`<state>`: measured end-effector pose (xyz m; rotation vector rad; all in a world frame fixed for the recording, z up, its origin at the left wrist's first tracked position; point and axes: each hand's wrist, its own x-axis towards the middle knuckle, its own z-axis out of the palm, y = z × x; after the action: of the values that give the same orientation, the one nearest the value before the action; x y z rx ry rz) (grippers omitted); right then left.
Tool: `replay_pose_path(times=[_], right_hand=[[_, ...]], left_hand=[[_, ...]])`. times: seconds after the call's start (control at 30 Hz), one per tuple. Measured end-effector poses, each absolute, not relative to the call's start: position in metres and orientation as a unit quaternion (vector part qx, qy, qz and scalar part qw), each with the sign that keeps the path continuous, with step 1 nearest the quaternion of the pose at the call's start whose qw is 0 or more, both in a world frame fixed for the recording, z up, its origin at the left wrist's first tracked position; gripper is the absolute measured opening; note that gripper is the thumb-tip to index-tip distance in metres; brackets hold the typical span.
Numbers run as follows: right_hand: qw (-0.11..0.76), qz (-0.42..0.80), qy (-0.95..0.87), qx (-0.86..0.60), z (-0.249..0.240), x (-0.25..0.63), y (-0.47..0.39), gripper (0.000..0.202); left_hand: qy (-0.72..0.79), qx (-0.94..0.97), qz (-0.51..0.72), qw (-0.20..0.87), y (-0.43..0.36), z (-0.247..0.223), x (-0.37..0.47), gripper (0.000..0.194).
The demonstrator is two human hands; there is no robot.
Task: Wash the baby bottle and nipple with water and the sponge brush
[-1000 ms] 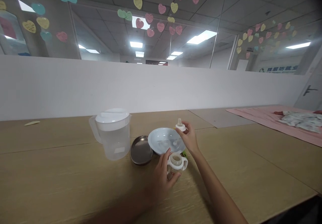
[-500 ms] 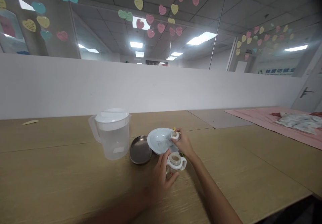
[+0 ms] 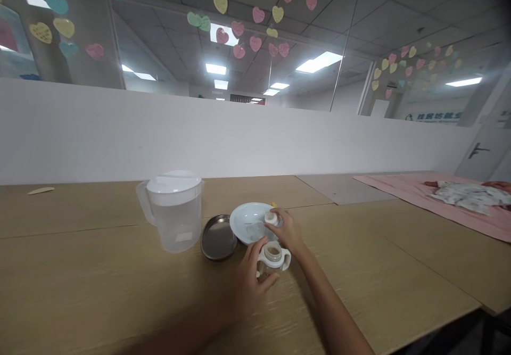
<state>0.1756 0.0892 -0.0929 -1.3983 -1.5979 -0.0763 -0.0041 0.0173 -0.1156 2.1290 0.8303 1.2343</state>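
Observation:
My left hand (image 3: 250, 275) is wrapped round an uncapped clear baby bottle (image 3: 273, 258) with a white collar and side handles. The bottle stands upright with its mouth facing up. Just beyond it, my right hand (image 3: 288, 231) pinches a small white bottle cap (image 3: 271, 217) over the right side of a pale basin (image 3: 239, 218). Something clear, hard to make out, lies in the basin. To the basin's left is a round, shallow metal dish (image 3: 219, 238).
A lidded clear pitcher (image 3: 178, 216) stands left of the dish. Behind the basin shows a bit of something yellow (image 3: 273, 204). A pink cloth (image 3: 399, 187) with a patterned garment (image 3: 467, 194) covers the far right. A white wall (image 3: 223, 137) closes off the table's back.
The cap in my right hand has tilted and shifted slightly left over the basin. My left hand keeps its hold on the bottle. The whole view has shifted a little.

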Motion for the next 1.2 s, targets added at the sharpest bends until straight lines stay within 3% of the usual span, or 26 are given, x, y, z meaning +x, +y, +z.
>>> replay_pose_path(times=[0.13, 0.27, 0.43, 0.53, 0.87, 1.03, 1.2], right_hand=[[0.514, -0.060, -0.665, -0.539, -0.094, 0.184, 0.093, 0.027], [0.537, -0.143, -0.666, -0.498, -0.092, 0.187, 0.094, 0.024], [0.565, -0.265, -0.643, -0.445, -0.079, 0.181, 0.081, 0.034], [0.570, -0.346, -0.636, -0.389, -0.071, 0.177, 0.070, 0.045], [0.567, -0.473, -0.594, -0.321, -0.061, 0.172, 0.056, 0.056], [0.543, -0.483, -0.615, -0.306, -0.060, 0.167, 0.054, 0.063], [0.545, -0.496, -0.614, -0.283, -0.054, 0.163, 0.051, 0.068]], left_hand=[[0.327, 0.778, 0.427, 0.325, 0.017, -0.106, -0.006, 0.080], [0.309, 0.802, 0.415, 0.298, 0.019, -0.089, -0.013, 0.095], [0.336, 0.811, 0.430, 0.213, 0.031, -0.044, -0.012, 0.060], [0.346, 0.798, 0.463, 0.171, 0.036, -0.018, -0.001, 0.048], [0.274, 0.822, 0.480, 0.139, 0.050, 0.006, 0.026, 0.028], [0.237, 0.887, 0.389, 0.078, 0.057, 0.011, 0.013, 0.032], [0.242, 0.891, 0.367, 0.111, 0.058, 0.020, 0.006, 0.033]])
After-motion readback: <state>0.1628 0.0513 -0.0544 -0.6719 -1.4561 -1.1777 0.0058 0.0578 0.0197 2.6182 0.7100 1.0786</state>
